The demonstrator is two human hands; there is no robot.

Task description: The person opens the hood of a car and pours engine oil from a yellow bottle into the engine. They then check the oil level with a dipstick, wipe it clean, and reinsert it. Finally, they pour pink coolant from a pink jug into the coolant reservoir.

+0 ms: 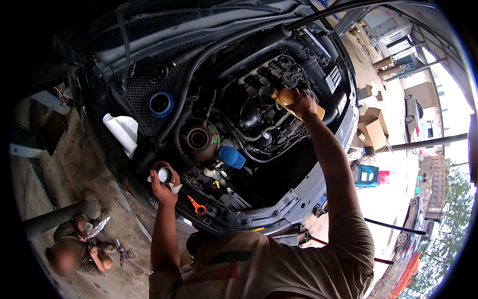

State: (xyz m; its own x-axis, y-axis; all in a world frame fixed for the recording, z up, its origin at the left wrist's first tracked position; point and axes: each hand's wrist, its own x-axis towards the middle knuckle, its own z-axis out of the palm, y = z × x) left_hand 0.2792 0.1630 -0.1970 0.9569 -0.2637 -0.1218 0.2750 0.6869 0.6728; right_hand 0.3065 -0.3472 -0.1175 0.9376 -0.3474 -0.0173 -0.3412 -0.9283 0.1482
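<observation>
Clearly tipped: bottle aims at 10 o'clock over the engine

Over the engine point(249, 122), the right hand point(302, 103) has its grip closed around a yellow bottle point(285, 97). The bottle lies well over on its side, its long axis running from 10 o'clock at the neck to 4 o'clock at the base. Its neck points away from the forearm; whether the mouth touches the engine, I cannot tell.

Well apart, toward 8 o'clock from it, the left hand point(167, 188) has its grip curled around a round piece point(164, 174), pale face upward, with a white wipe point(175, 188) bunched against the fingers.

From the left hand, a brown tank point(200, 139) sits at 1 o'clock, a blue ring point(169, 110) at 12, a white roll point(121, 133) between 10 and 11, and an orange handle point(197, 206) at 4. A blue lid point(231, 157) is at 4 o'clock from the tank. Near the view's 8 o'clock, another person point(69, 255) is low by the floor.
</observation>
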